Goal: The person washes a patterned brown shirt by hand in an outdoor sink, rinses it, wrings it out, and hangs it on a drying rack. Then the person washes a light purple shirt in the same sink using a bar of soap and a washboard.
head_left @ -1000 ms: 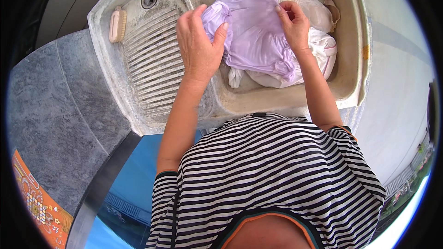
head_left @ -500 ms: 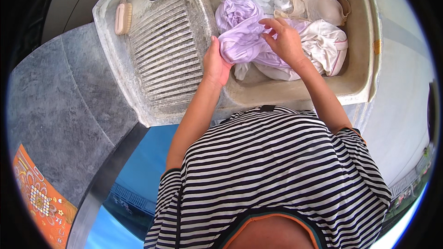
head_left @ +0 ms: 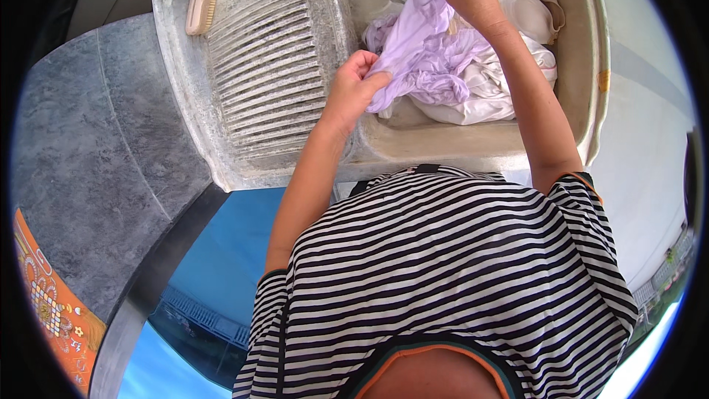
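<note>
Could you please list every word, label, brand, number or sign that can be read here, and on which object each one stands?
Orange printed sheet or bag, lower left: small white character-like marks near the picture's curved rim, which I do not copy out.
Small orange patch on the right rim of the sink: too small to tell whether anything is written.
Lilac garment, scrubbing brush, striped shirt: no lettering visible.
</note>
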A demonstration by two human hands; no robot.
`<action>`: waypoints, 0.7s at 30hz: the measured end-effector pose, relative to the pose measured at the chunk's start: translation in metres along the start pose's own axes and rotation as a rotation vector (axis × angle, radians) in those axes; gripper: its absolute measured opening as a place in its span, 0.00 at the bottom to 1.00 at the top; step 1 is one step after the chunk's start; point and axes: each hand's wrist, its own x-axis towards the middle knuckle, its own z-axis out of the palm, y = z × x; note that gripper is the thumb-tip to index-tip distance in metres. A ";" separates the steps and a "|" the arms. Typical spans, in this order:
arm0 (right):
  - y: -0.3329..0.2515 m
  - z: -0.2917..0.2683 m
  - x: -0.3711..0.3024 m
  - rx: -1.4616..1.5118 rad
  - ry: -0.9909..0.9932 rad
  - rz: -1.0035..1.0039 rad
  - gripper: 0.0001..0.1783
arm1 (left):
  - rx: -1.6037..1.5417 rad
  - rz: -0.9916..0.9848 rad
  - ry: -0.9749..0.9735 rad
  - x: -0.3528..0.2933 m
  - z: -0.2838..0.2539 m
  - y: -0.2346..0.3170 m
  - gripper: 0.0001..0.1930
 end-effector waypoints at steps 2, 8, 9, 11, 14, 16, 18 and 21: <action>-0.012 0.014 -0.002 -0.025 0.112 0.125 0.10 | -0.106 -0.073 0.036 0.002 0.001 -0.004 0.12; -0.043 0.053 -0.085 0.416 -0.347 0.552 0.13 | -0.372 -0.142 0.170 -0.008 -0.001 -0.010 0.19; -0.053 0.057 -0.093 0.513 -0.423 0.618 0.15 | -0.357 -0.136 0.157 -0.009 -0.002 -0.009 0.19; -0.068 0.068 -0.102 0.713 -0.413 0.643 0.14 | -0.298 -0.113 0.147 -0.009 -0.002 -0.010 0.17; -0.069 0.070 -0.107 0.943 -0.393 0.690 0.13 | -0.180 -0.071 0.139 -0.007 0.000 -0.013 0.14; -0.066 0.064 -0.108 0.977 -0.356 0.683 0.12 | -0.124 -0.061 0.121 -0.008 0.000 -0.011 0.11; -0.064 0.052 -0.109 0.920 -0.307 0.631 0.10 | -0.134 -0.083 0.131 -0.007 0.002 -0.009 0.09; -0.069 0.043 -0.119 0.816 -0.350 0.600 0.09 | -0.082 -0.084 0.145 -0.003 0.005 -0.014 0.09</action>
